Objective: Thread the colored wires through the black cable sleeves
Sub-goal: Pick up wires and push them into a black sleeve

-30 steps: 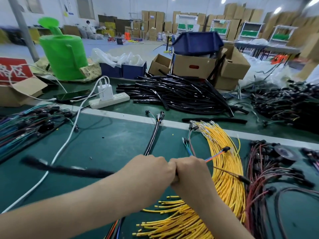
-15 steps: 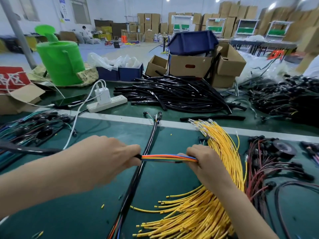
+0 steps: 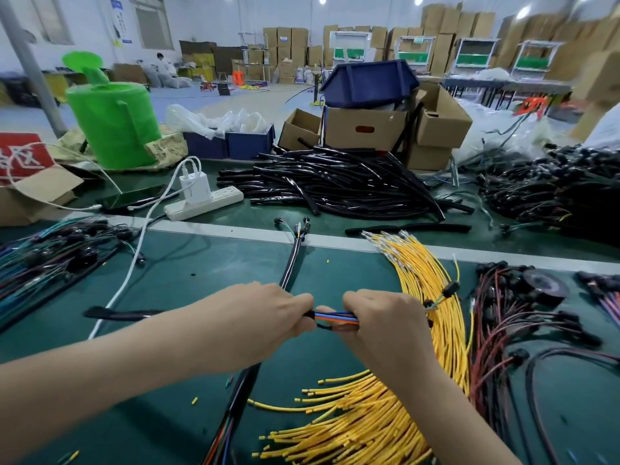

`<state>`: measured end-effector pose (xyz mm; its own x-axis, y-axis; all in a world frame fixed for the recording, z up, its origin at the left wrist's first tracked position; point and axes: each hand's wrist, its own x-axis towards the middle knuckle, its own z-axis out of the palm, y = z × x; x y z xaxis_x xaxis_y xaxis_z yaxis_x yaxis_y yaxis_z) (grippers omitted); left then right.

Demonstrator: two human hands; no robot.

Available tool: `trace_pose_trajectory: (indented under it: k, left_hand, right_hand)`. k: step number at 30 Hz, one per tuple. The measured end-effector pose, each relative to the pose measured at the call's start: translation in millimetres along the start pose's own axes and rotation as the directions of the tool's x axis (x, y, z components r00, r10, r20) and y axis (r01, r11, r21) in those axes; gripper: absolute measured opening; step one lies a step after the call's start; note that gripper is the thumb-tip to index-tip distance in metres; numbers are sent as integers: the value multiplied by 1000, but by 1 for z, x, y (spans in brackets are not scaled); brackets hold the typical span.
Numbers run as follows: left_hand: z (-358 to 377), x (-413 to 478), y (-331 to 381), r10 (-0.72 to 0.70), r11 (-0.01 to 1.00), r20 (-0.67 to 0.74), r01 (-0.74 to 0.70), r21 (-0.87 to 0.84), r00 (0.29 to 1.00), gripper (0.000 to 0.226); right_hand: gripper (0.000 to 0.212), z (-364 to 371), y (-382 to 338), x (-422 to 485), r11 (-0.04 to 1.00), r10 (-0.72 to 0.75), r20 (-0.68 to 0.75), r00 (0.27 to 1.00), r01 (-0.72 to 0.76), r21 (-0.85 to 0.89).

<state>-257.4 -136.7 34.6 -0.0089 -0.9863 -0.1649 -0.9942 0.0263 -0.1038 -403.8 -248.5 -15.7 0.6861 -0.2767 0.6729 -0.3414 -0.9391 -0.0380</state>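
Left grip (image 3: 261,325): fingers clenched round the end of a long black flexible cable sleeve (image 3: 117,313), which trails off to the left over the green tabletop (image 3: 188,263).
Right grip (image 3: 382,327): fingers curled, pinching a bundle of blue, orange and red wires (image 3: 335,317) close to the sleeve's mouth.
Wires: a short level span shows between the two hands and enters the sleeve at the left fingertips; small black connectors stick out past the right hand.
Place: mid-tabletop, straight in front of the person.
Under right forearm: a fanned sheaf of yellow wires (image 3: 422,280).
Beyond: a heap of glossy black sleeves (image 3: 335,186), with a white power strip (image 3: 204,204) to its left.
Right edge: dark red wires with black plugs (image 3: 503,313).
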Motion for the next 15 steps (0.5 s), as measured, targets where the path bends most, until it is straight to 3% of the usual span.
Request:
trace_pose_trajectory:
  k: [5, 10, 15]
  left_hand:
    - [-2, 5, 9, 12, 999, -16, -13, -33, 1000, 24]
    - [-6, 10, -2, -43, 999, -21, 42, -28, 999, 22]
    - [-5, 4, -21, -41, 991, 15, 43, -128, 999, 23]
  right_hand:
    - [44, -2, 6, 1, 1000, 6, 10, 1000, -6, 16]
    - [45, -3, 5, 1, 960, 36, 99, 994, -62, 274]
    - [46, -1, 5, 2, 862, 56, 255, 965, -176, 476]
